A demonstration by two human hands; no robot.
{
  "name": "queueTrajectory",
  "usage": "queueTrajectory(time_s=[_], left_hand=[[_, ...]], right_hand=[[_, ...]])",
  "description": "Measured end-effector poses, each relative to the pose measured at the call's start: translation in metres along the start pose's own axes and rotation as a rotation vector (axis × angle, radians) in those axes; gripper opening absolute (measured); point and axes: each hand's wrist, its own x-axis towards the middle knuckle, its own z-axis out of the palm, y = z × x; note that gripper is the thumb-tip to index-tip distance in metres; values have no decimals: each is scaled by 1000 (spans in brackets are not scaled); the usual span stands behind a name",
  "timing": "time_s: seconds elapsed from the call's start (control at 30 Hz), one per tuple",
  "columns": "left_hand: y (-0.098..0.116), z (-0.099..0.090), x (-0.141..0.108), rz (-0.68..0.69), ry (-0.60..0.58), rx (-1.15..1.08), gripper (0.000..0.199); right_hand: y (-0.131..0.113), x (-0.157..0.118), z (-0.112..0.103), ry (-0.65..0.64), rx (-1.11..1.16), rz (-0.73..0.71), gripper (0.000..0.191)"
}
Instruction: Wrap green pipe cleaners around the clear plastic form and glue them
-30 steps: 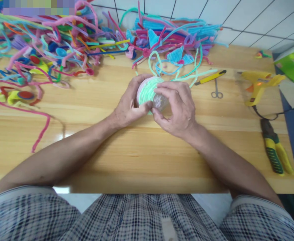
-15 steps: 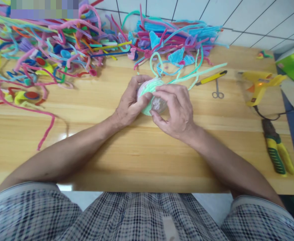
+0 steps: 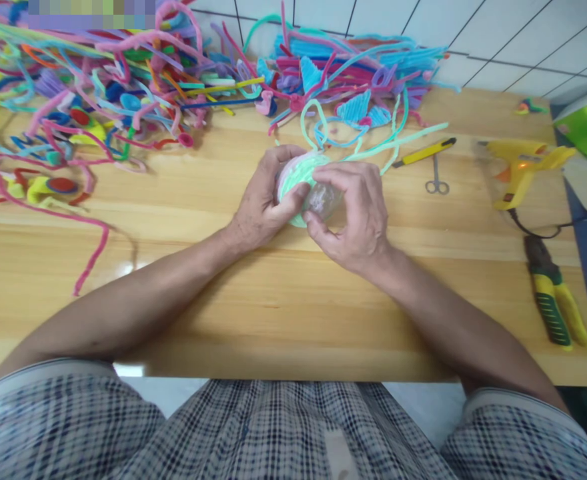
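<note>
Head view: near the centre of the frame, you hold a rounded piece between both hands, above the wooden table (image 3: 273, 320). Pale green pipe-cleaner winding (image 3: 298, 175) covers its middle, with a pink band beside it towards the left, while the clear plastic part (image 3: 326, 199) on the right shows no winding. So the covering looks partial; how far it runs underneath, you cannot tell from here.

Your left hand (image 3: 256, 210) clamps the piece, thumb pressed on the green and fingers around the far side. Your right hand (image 3: 361, 217) has thumb and fingertips apart, set around the clear part at the edge of the green.

Loose green pipe cleaners (image 3: 421, 136) lie just beyond your right hand. At the right of the frame, the hot glue gun (image 3: 516, 173) shows an orange light; it, the scissors (image 3: 437, 187) and the utility knife (image 3: 426, 153) lie untouched.
</note>
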Motion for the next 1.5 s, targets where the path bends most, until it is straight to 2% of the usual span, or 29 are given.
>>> queueTrajectory(time_s=[0.33,0.53,0.73,0.87,1.0,1.17,1.4,1.5], left_hand=[[4,1,-2,19,-21,12,62],[9,0,-3,-18,-41,-13,55],[13,0,-1,-36,-20,-30,51],[11,2,0,-48,-22,-55,59],[6,2,0,-24,-15,-44,65],[4,2,-1,-22,-4,-36,61],[6,1,-1,-8,5,-33,57],[6,2,0,-17,5,-41,57]], right_hand=[[-7,-3,3,42,28,23,55],[-10,-8,1,-45,-10,150,62],[-6,-12,4,-67,-20,126,68],[-4,-12,5,-37,10,79,72],[-2,-10,5,6,7,37,69],[-3,-10,5,28,-80,29,62],[-2,-6,5,82,-108,-52,51],[-2,-6,5,99,-129,-71,53]])
